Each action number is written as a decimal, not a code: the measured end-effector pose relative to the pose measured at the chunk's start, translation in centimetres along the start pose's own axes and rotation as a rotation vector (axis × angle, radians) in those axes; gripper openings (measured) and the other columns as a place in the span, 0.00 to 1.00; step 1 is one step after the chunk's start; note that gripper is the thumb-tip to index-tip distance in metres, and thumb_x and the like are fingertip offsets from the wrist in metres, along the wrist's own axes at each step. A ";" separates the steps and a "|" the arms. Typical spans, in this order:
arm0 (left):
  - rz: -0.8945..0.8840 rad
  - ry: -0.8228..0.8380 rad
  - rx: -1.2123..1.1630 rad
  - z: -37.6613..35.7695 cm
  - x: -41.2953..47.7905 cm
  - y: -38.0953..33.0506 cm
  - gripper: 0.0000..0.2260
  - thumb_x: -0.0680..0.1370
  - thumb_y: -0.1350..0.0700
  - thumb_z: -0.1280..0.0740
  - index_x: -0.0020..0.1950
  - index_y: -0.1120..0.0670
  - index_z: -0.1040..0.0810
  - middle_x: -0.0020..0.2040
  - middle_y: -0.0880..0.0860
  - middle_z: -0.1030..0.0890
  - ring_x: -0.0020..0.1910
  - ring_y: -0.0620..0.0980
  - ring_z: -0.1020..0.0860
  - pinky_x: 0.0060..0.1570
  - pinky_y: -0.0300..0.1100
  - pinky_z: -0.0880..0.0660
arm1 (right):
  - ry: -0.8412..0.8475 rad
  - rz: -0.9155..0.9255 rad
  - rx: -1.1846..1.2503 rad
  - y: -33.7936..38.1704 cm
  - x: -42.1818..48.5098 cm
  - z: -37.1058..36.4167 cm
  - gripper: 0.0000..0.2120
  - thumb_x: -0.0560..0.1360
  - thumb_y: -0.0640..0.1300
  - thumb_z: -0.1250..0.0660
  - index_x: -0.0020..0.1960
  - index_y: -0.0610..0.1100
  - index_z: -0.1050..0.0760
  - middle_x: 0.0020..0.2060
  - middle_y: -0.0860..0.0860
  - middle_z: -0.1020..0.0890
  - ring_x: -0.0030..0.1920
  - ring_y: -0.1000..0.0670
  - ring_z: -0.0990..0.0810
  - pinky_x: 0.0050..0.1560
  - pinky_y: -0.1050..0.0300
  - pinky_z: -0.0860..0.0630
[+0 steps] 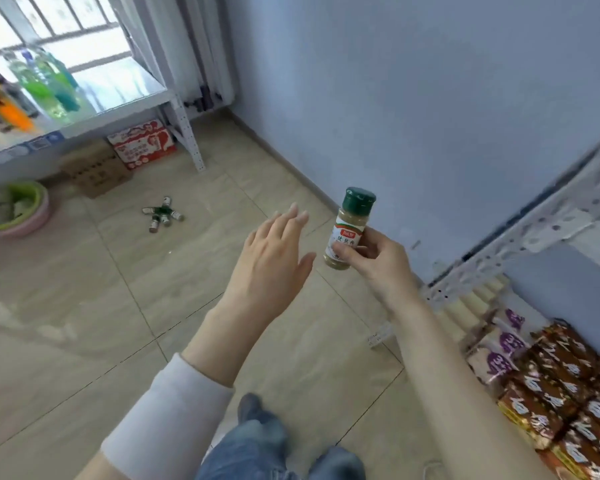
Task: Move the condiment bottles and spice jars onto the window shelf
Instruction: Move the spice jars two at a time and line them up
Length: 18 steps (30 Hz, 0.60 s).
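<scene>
Your right hand (381, 265) pinches the spice jar (350, 230) low on its label, thumb in front and fingers (370, 234) curled behind, with the green cap up and tipped slightly toward 1 o'clock. Your left hand (272, 261) hangs at 9 o'clock of the jar, just beside it, fingers straight and close together, touching nothing. The window shelf (129, 98) sits well apart at 10 o'clock with drink bottles (45, 81) on it; a cluster of small jars (163, 214) lies on the floor between
</scene>
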<state>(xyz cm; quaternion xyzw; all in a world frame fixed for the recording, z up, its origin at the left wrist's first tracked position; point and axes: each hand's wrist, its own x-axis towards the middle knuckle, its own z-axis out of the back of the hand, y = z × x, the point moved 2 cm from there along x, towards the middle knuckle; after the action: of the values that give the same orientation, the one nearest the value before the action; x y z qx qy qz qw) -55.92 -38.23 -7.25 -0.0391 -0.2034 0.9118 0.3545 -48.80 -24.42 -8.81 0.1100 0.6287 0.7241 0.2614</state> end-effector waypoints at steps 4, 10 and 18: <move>0.216 -0.037 -0.021 2.6 -0.7 10.4 0.25 0.79 0.50 0.39 0.74 0.53 0.42 0.76 0.51 0.44 0.74 0.50 0.45 0.69 0.42 0.47 | 0.174 -0.047 0.026 0.6 3.9 -11.5 0.10 0.71 0.42 0.29 0.52 0.45 0.22 0.42 0.54 0.17 0.37 0.66 0.20 0.37 0.75 0.29; 0.414 -0.079 -0.034 4.9 -1.0 21.3 0.26 0.78 0.52 0.38 0.74 0.55 0.42 0.76 0.52 0.43 0.74 0.51 0.44 0.71 0.44 0.46 | 0.406 -0.076 0.003 1.8 8.8 -23.5 0.06 0.71 0.41 0.29 0.47 0.49 0.22 0.41 0.54 0.17 0.37 0.64 0.20 0.37 0.74 0.28; 0.563 -0.135 -0.126 5.9 6.4 31.0 0.26 0.78 0.52 0.38 0.74 0.54 0.42 0.75 0.51 0.42 0.74 0.49 0.43 0.71 0.43 0.46 | 0.607 -0.119 -0.073 2.7 19.6 -32.4 0.08 0.72 0.45 0.30 0.51 0.50 0.22 0.46 0.51 0.17 0.49 0.52 0.19 0.49 0.61 0.24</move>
<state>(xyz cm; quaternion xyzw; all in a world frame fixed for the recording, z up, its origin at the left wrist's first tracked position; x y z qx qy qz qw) -81.55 -56.66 -13.74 -0.0553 -0.2636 0.9605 0.0701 -81.68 -42.11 -15.49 -0.1576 0.6569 0.7295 0.1074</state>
